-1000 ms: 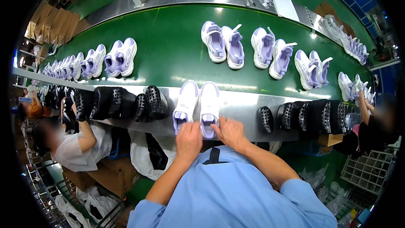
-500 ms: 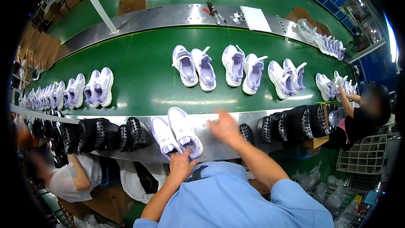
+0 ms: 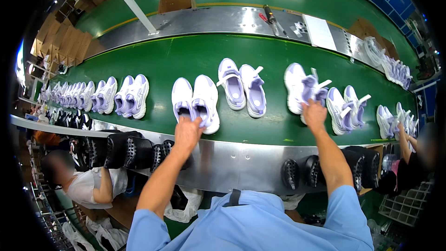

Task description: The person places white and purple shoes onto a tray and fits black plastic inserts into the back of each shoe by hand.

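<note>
My left hand [image 3: 187, 135] is closed on the heels of a pair of white and lavender sneakers [image 3: 204, 95], at the near edge of the green belt [image 3: 172, 53]. Their toes point away from me and their straps lie flat. My right hand [image 3: 314, 113] grips the heel end of a second pair of sneakers [image 3: 294, 83] farther right, which lean close together; its fingertips are partly hidden. Between my hands, untouched, lies another pair with straps sticking up [image 3: 254, 90]. One more strapped pair [image 3: 344, 107] sits just right of my right hand.
Black chunky shoe forms [image 3: 125, 151] line the metal ledge [image 3: 223, 158] on both sides. Many sneakers [image 3: 132, 95] stand in a row at left. A screwdriver [image 3: 272, 18] and white paper [image 3: 319, 31] lie on the far ledge. Co-workers stand at left and right [image 3: 413, 158].
My left hand has carried its sneakers from the metal ledge onto the belt. My right hand, empty before, has reached out and taken hold of another pair. The view has shifted left.
</note>
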A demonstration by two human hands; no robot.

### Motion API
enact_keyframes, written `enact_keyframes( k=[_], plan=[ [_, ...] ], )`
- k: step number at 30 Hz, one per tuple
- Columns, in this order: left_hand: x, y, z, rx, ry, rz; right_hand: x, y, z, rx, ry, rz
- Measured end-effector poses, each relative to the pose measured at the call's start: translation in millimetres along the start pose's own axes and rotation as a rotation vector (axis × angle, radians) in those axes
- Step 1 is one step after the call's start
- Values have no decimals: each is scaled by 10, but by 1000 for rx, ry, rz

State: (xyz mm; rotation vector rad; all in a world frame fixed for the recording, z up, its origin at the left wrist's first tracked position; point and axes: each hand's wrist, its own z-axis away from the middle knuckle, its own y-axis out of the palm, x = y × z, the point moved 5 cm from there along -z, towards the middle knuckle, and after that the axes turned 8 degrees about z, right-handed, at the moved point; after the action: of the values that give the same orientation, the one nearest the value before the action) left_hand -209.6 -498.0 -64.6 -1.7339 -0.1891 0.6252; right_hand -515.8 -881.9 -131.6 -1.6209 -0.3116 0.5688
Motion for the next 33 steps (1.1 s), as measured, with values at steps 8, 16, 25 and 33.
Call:
enact_keyframes(
  k=[8, 16, 25, 33],
  plan=[
    [841, 119, -305, 424, -53, -297, -334, -342, 203, 8, 100, 55],
    [-805, 801, -954, 41, 216, 51, 1758, -416, 480, 153, -342, -455],
    [-990, 693, -262, 334, 178, 318, 1762, -562, 1138, 184, -402, -432],
    [-1313, 242, 1366, 466, 278, 293, 1511, -484, 2983, 193, -313, -595]
  ],
)
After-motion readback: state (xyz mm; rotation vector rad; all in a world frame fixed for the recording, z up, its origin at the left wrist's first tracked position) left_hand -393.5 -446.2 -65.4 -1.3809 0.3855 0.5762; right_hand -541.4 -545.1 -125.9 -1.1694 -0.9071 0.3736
